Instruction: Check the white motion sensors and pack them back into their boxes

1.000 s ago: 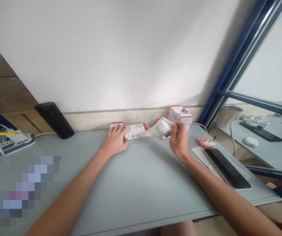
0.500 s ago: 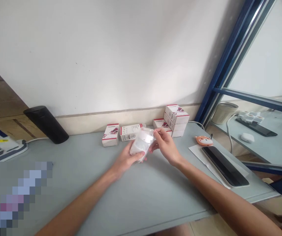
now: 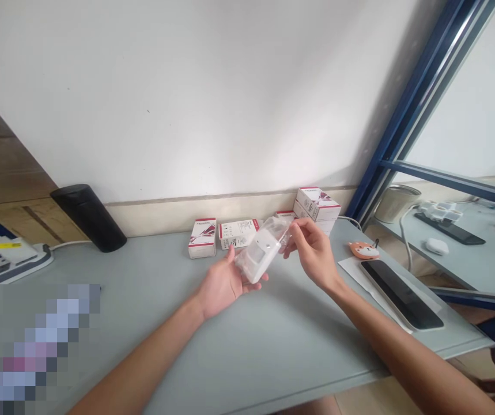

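a white device (image 3: 256, 262) in a clear bag (image 3: 285, 229) is held tilted above the counter (image 3: 273, 346), between both hands. it is supported from below by the left hand (image 3: 222, 287), palm up, with the thumb spread away from the fingers. the bag's upper end is pinched between thumb and fingers of the right hand (image 3: 315, 253). behind, by the wall (image 3: 212, 104), an upright box (image 3: 203, 237), a second box (image 3: 234, 231) and a stack of boxes (image 3: 316, 206) are seen. at right, a phone (image 3: 403, 295) is laid on a white sheet (image 3: 351, 268).
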Tool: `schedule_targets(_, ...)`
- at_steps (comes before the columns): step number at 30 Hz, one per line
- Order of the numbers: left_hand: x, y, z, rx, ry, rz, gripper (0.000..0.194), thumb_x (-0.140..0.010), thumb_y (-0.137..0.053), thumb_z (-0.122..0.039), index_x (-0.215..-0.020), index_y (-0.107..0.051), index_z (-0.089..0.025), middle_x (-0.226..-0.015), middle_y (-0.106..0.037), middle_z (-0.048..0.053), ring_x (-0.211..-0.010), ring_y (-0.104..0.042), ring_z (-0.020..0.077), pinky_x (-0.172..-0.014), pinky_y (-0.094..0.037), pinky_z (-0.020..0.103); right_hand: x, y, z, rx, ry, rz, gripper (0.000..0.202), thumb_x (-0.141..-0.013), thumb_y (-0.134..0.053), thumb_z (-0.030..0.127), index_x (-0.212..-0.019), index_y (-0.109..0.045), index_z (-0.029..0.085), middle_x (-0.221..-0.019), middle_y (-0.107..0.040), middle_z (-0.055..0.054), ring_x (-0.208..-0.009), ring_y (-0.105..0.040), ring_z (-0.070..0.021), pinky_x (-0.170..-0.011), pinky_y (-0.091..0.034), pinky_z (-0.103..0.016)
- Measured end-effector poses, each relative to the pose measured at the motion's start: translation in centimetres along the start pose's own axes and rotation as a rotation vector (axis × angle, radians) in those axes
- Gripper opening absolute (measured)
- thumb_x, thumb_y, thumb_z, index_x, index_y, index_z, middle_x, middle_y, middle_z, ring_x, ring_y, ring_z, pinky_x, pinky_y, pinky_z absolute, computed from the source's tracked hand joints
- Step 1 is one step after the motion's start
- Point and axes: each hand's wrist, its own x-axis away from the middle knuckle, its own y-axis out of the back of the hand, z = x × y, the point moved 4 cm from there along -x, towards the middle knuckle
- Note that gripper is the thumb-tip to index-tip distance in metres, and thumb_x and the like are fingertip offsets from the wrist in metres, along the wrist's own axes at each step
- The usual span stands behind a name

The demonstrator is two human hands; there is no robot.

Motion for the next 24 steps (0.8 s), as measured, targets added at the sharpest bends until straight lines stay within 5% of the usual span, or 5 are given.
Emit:
schedule_targets(5,-0.3,0.5,0.2,0.131,0.043,-0.162,0.041,-0.097,-0.066,-0.053,-0.117,-0.069,-0.017,-0.106,-0.073,0.01,-0.084,-0.074,0.0267,-0.074,-0.056,0.037,-3.0,-1.0,1.8,-0.001,0.062,-0.05,0.035,-0.101,-0.059,0.058,-0.097,-0.054,0.024,-0.086,-0.07,-0.001,-0.064,-0.07,-0.0152,-0.059,-0.062,-0.03)
schedule_targets(11,-0.4,0.9,0.3,0.097,0.066,-0.188,0.026,-0.095,-0.066,-0.038,-0.11,-0.068,-0.016,-0.093,-0.071,0.007,-0.065,-0.067,0.0192,-0.06,-0.05,0.032,-10.6,-1.4,0.4,0.053,0.087,-0.375,0.026,-0.111,-0.028,0.043,-0.108,-0.046,0.025,-0.113,-0.068,-0.009,-0.091,-0.078,-0.018,-0.072,-0.065,-0.032)
schedule_targets(13,-0.3,0.7,0.2,0.085,0.072,-0.183,0.028,-0.095,-0.065,-0.041,-0.109,-0.068,-0.016,-0.093,-0.071,0.007,-0.065,-0.066,0.0193,-0.059,-0.05,0.032,-11.9,-3.2,-2.3,0.427,-0.088,-0.186,0.035,-0.11,-0.015,0.029,-0.111,-0.049,0.022,-0.113,-0.07,-0.012,-0.097,-0.077,-0.0179,-0.078,-0.064,-0.033)
schedule_targets(18,-0.1,0.5,0.0,0.065,0.056,-0.176,0.028,-0.094,-0.066,-0.038,-0.112,-0.068,-0.017,-0.096,-0.07,0.007,-0.066,-0.066,0.0177,-0.06,-0.051,0.032,-11.0,-5.5,-7.9,0.748,-0.185,0.057,0.023,-0.103,-0.045,0.034,-0.099,-0.062,0.019,-0.108,-0.077,-0.015,-0.105,-0.073,-0.027,-0.093,-0.055,-0.038)
schedule_targets(24,-0.2,0.7,0.2,0.066,0.065,-0.162,0.026,-0.093,-0.065,-0.035,-0.11,-0.069,-0.016,-0.097,-0.071,0.008,-0.067,-0.065,0.018,-0.061,-0.051,0.032,-10.2,-4.3,-9.1,1.061,-0.209,0.25,0.027,-0.104,-0.045,0.033,-0.105,-0.068,0.018,-0.109,-0.079,-0.018,-0.103,-0.073,-0.0314,-0.091,-0.051,-0.039)
